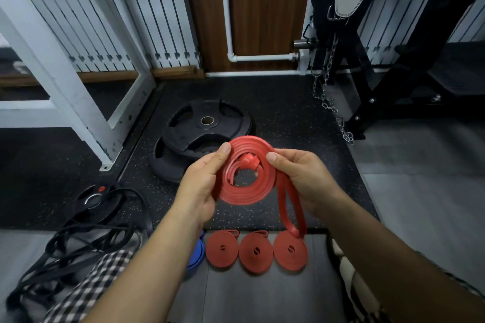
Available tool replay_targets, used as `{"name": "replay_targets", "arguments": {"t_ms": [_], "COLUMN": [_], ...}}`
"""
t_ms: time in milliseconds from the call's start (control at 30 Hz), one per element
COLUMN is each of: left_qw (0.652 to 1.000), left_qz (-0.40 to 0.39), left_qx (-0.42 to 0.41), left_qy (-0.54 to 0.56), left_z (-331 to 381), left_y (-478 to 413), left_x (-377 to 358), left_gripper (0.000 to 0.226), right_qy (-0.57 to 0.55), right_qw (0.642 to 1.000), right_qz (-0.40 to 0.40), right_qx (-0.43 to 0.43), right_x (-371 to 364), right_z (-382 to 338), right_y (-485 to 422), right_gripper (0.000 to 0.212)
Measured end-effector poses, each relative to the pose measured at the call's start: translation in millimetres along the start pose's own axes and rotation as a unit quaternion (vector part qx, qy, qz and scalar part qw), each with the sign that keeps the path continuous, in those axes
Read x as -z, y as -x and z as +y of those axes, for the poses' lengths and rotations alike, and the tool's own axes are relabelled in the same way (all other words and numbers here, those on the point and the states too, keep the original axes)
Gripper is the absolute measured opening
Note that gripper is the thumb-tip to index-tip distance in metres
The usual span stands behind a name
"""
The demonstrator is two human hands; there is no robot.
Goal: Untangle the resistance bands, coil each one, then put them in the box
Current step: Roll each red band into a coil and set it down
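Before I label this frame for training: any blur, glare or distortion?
Head view: strong wide-angle bending at the edges, the white rack bows; red band and both hands sharp; black bands dim at lower left; no glare.

My left hand [202, 186] and right hand [301, 181] grip opposite edges of a partly coiled red band [244, 191]; its loose tail hangs below my right hand. Three coiled red bands [256, 254] lie in a row on the floor beneath, beside tangled black bands [78, 246].
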State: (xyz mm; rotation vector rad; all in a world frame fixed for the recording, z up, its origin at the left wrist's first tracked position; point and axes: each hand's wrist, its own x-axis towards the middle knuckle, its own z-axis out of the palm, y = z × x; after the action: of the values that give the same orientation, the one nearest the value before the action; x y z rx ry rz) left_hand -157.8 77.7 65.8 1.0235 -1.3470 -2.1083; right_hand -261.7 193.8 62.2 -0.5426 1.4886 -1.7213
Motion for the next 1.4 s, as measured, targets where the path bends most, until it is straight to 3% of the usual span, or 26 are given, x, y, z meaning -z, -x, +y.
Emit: {"name": "replay_targets", "arguments": {"t_ms": [167, 267, 433, 567, 667, 867, 1067, 1233, 1400], "left_qw": [0.975, 0.957, 0.98, 0.992, 0.994, 0.99, 0.987, 0.991, 0.998], "left_qz": [-0.094, -0.16, -0.108, -0.062, -0.069, -0.12, -0.126, -0.107, -0.035], "left_qx": [-0.052, -0.017, -0.047, -0.055, -0.041, -0.038, -0.049, -0.051, -0.054], "left_qy": [-0.193, -0.24, -0.163, -0.099, -0.07, -0.067, -0.08, -0.069, 0.003], "left_z": [17, 16, 8, 11, 12, 13, 10, 7, 5], "left_y": [1, 6, 6, 5, 5, 7, 7, 6, 0], "left_x": [14, 14, 8, 9, 8, 8, 9, 9, 10], "left_gripper": [0.031, 0.026, 0.017, 0.007, 0.007, 0.011, 0.008, 0.021, 0.012], "right_qy": [0.086, 0.119, 0.118, 0.135, 0.124, -0.007, 0.062, 0.051, -0.027], "right_qw": [0.993, 0.987, 0.987, 0.989, 0.991, 0.994, 0.982, 0.984, 0.993], "right_qz": [-0.08, -0.106, -0.109, -0.052, -0.049, -0.073, -0.11, -0.116, -0.092], "right_qx": [-0.022, -0.026, -0.024, -0.017, -0.029, -0.085, -0.139, -0.122, -0.067], "right_x": [4, 2, 2, 7, 11, 21, 29, 25, 14], "right_z": [-2, -3, -7, -7, -7, -10, -10, -6, 11], "right_y": [6, 8, 6, 4, 4, 1, -2, -1, -1], "right_gripper": [0.017, 0.016, 0.017, 0.009, 0.006, 0.013, 0.016, 0.021, 0.022]}}
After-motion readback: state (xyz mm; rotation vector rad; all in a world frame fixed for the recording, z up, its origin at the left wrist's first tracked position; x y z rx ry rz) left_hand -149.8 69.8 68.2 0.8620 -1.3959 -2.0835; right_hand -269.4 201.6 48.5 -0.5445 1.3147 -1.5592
